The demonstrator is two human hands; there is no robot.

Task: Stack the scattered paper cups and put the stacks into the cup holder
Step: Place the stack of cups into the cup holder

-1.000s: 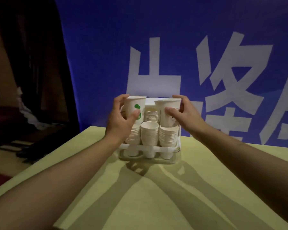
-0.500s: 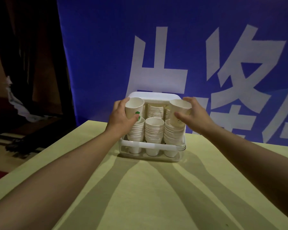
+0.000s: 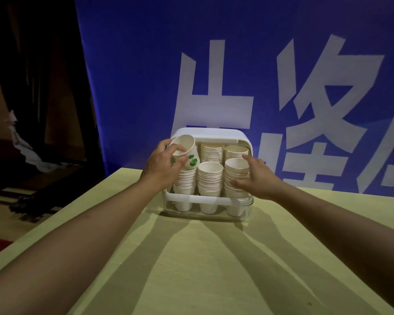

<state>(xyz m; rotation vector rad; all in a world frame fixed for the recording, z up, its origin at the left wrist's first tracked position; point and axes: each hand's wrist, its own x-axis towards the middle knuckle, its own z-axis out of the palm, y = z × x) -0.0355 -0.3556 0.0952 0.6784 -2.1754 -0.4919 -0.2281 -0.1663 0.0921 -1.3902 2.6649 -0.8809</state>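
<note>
A white cup holder (image 3: 205,198) with a clear base stands at the far side of the yellow table (image 3: 191,264), filled with several stacks of white paper cups. My left hand (image 3: 162,165) grips a paper cup with a green print (image 3: 187,153), tilted, over the front left stack (image 3: 185,181). My right hand (image 3: 257,178) has relaxed fingers that touch the side of the front right stack (image 3: 236,176), whose top cup sits nested. The middle front stack (image 3: 209,178) stands untouched.
A blue banner with large white characters (image 3: 237,76) hangs right behind the holder. The table's left edge (image 3: 62,214) drops to a dark floor with a black object and white cloth (image 3: 21,142).
The cup in my right hand went down onto the front right stack and my fingers came off it. My left hand tilted its cup above the left stack. The camera moved closer.
</note>
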